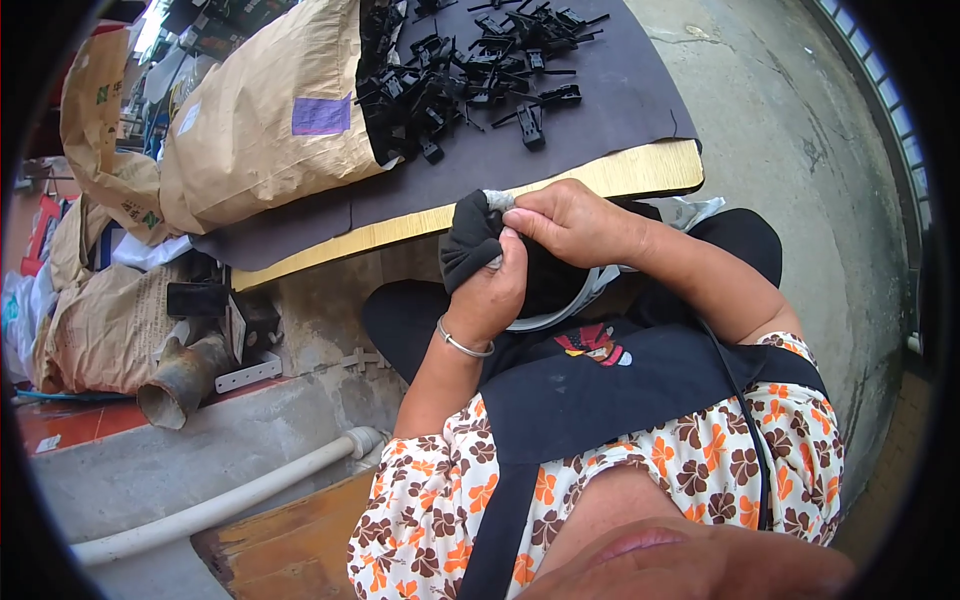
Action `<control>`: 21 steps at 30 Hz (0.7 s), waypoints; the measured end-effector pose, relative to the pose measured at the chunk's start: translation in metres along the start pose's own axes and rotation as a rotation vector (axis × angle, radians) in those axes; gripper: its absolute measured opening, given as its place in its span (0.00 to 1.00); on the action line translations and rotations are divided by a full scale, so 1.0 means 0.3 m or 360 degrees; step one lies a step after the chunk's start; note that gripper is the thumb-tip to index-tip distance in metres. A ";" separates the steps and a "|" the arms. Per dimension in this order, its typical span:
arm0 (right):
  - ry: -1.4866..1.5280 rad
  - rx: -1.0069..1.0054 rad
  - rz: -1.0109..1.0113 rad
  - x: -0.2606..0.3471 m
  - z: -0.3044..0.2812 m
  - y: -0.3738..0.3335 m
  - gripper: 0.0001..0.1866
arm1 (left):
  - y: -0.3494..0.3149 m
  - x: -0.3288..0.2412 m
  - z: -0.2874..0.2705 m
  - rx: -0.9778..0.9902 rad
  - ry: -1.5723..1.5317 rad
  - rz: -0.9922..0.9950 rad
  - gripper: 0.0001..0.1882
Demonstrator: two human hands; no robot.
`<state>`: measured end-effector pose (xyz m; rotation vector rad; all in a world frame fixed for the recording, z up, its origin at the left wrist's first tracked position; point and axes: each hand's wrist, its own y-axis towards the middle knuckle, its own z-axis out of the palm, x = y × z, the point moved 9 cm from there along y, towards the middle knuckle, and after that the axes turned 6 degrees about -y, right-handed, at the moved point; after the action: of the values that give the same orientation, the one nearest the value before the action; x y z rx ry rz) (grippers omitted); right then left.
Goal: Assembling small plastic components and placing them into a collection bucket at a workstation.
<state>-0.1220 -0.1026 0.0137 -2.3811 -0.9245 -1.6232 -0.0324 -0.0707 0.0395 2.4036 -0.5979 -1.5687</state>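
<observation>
"At the far left, what stands on the ledge (110, 424)?"

"A paper sack (108, 325), with a metal pipe (187, 385) just right of it."

"And next, moving right?"

"A bigger sack (262, 125) lies on the bench (622, 112), its mouth toward the right. Then comes the cloth (466, 240), dark with a grey edge. It is off the bench top, held up by the near side."

"How do the hands stand?"

"Together, both clamped on the cloth. The left hand (490, 295) grips it from below, thumb up near the grey edge; most of its fingers are hidden. Behind, on the bench, black parts (484, 92) lie in a loose heap, and I see none in either grip. Farther right, the right hand (580, 225) pinches the grey edge, its thumb just beside the left one."

"Which step is that, would you say?"

"Working the edge of the cloth, I judge, with the load shared. Whether it is being turned, opened or gathered, I cannot tell."

"So what does the next move call for?"

"Probably a steady left grip, leaving the right free to tug or shift along the edge. Soft cloth would likely sag if both let go at once."
</observation>
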 end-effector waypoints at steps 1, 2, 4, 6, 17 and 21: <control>0.0074 0.0077 0.0042 0.001 0.006 0.005 0.15 | -0.001 -0.006 -0.005 0.0013 0.0056 0.0039 0.08; 0.0071 0.0080 0.0038 0.013 -0.014 0.010 0.15 | 0.001 -0.019 -0.013 0.0007 0.0057 0.0042 0.08; -0.0270 0.0092 -0.0008 0.012 -0.068 0.019 0.15 | 0.015 -0.057 -0.008 0.0077 0.0474 0.0131 0.11; -0.0808 -0.0513 -0.0056 -0.035 -0.221 0.022 0.10 | 0.012 -0.008 -0.033 0.0159 0.0859 0.0121 0.17; -0.0988 -0.0877 -0.0166 -0.059 -0.257 -0.004 0.06 | 0.045 0.005 -0.029 -0.0155 0.0843 0.0357 0.23; -0.0126 -0.0587 0.0240 -0.076 -0.179 -0.013 0.10 | 0.050 0.058 -0.022 -0.0259 0.0368 0.0150 0.22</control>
<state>-0.1730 -0.1313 0.0154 -2.6903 -0.4708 -1.7806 -0.0236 -0.0922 0.0335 2.3520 -0.5085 -1.2283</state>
